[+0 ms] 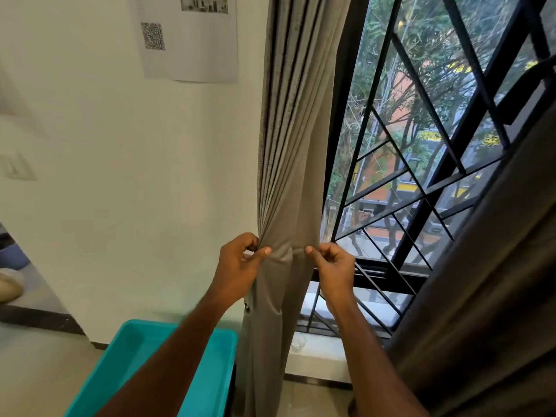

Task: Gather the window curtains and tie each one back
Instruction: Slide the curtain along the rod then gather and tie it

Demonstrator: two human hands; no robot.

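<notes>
Two curtains in view: grey curtain [288, 176] at frame centre, gathered in pleats; darker curtain [487, 290] along right edge. Your two hands at lower centre: left hand [240, 264] and right hand [332, 266] each pinch grey curtain's fabric, thumbs on front. One teal bin [135, 350] below, one paper sheet [186, 37] upper left, black window grille [421, 152] behind.

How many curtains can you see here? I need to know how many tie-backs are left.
2. The grey curtain hangs left of the window, pinched by the left hand and right hand. A brown curtain hangs at the right edge. Others may lie out of view.
</notes>
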